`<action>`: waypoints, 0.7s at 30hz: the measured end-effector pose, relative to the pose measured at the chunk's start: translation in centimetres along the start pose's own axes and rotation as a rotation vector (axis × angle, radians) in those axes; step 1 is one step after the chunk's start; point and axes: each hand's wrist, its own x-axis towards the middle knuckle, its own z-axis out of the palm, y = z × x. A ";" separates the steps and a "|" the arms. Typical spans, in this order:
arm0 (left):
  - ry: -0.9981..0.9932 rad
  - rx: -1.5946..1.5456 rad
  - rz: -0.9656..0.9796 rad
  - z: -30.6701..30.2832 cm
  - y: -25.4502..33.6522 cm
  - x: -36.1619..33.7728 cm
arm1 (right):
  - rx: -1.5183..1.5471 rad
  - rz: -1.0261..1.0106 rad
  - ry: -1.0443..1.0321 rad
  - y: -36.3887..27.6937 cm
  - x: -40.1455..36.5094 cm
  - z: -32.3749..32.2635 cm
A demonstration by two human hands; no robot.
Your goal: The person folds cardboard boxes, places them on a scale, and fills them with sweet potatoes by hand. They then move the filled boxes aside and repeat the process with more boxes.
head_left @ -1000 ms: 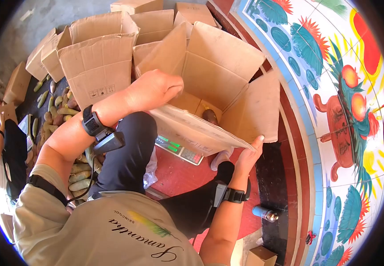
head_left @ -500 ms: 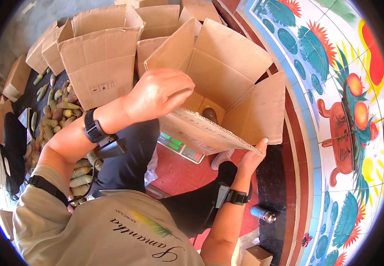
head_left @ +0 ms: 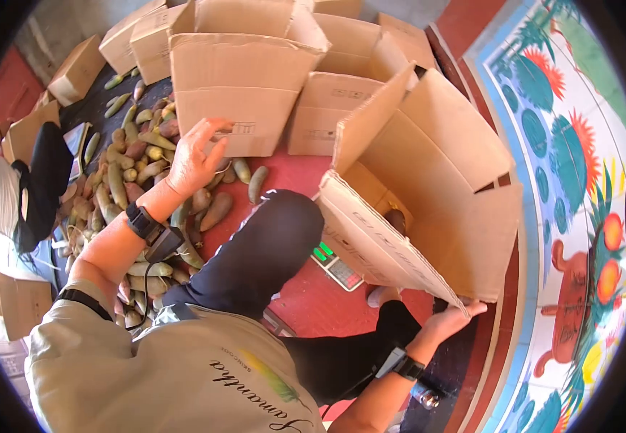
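My left hand [head_left: 199, 155] is empty, its fingers spread and bent, above the near side of a pile of long green and reddish-brown root vegetables [head_left: 116, 184]. At the right, my right hand [head_left: 451, 322] grips the lower corner of a tall open cardboard box [head_left: 464, 224]. A dark rounded item [head_left: 394, 219] lies inside the box, partly hidden by the front flap. Below that flap shows part of a scale [head_left: 342, 273] with green lit digits.
Another large open box [head_left: 237, 72] stands behind my left hand, with more boxes [head_left: 336, 108] beside it. A person in dark sleeves [head_left: 42, 180] is at the far left. A bottle [head_left: 425, 395] lies low at the right, near the painted tile wall [head_left: 537, 130].
My left hand has left the box rim and opened over the pile side. The view has turned left, showing more vegetables. My right hand remains at the box corner.
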 end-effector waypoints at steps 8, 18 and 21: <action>-0.056 0.229 -0.605 -0.6 -14.0 -14.0 | 0.108 0.010 0.034 -0.6 -0.2 0.2; -0.351 0.278 -1.395 0.4 -18.6 -28.2 | 0.033 0.060 0.126 -0.7 0.0 -0.2; -0.383 0.241 -1.419 0.6 -19.1 -29.3 | 0.001 0.036 0.116 -0.6 -0.2 -0.1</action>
